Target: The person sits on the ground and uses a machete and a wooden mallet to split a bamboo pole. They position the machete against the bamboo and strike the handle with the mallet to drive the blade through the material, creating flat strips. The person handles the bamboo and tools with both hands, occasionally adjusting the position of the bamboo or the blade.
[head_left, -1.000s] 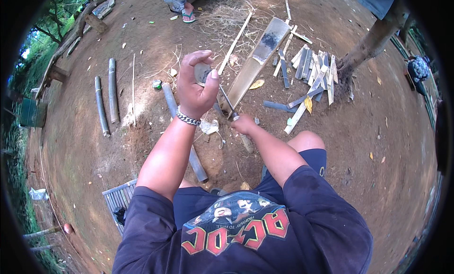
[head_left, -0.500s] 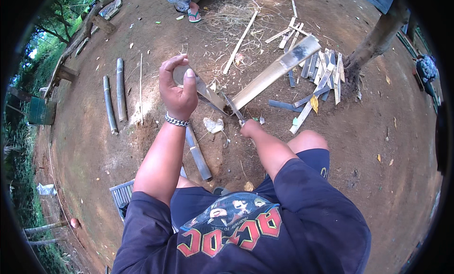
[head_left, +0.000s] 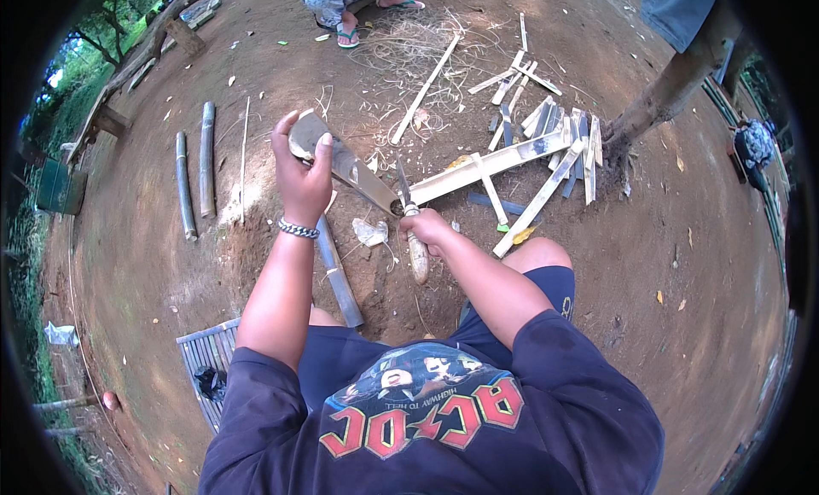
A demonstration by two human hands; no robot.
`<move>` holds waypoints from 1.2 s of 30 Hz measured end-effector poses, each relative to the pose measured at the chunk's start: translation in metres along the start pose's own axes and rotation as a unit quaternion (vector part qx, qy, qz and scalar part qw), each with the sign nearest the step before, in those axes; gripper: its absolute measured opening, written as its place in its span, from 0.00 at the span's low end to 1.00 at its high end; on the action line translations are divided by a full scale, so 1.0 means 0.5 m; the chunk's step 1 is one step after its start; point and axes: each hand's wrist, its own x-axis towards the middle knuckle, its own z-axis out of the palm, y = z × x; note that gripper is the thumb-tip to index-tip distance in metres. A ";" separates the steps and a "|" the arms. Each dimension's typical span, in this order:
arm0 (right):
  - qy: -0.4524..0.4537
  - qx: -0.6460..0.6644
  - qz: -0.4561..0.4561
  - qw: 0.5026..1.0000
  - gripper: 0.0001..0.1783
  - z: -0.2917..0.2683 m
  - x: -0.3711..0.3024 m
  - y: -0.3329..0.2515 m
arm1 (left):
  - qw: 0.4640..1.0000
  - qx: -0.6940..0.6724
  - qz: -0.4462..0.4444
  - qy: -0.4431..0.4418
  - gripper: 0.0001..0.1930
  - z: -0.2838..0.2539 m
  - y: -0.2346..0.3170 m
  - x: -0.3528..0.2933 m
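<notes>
No boxed goods, signs or screens show on the dirt yard — only a crumpled whitish plastic bag (head_left: 61,333) at the left edge by the grass, and a small crumpled pale wrapper (head_left: 372,231) on the ground.

A pale tan split bamboo slat (head_left: 490,165) with a grey weathered end sits in the left hand (head_left: 303,175), which wears a silver chain bracelet (head_left: 298,230). The right hand (head_left: 426,229) grips a cream-handled, grey-bladed knife (head_left: 410,222). Beyond both hands lie reddish-brown bare earth (head_left: 682,264) and green-grey bamboo poles (head_left: 194,175).
</notes>
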 end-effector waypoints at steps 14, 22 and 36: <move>0.034 -0.001 -0.276 0.961 0.25 -0.019 -0.352 -0.076 | 0.993 0.018 0.037 -0.113 0.26 -0.059 -0.006 0.031; 0.066 -0.124 -0.337 0.931 0.32 0.051 -0.454 -0.130 | 0.998 0.015 -0.045 -0.050 0.18 -0.003 0.024 0.015; 0.097 -0.163 -0.368 0.910 0.34 0.079 -0.453 -0.123 | 0.977 -0.023 -0.158 -0.145 0.12 -0.012 0.091 0.042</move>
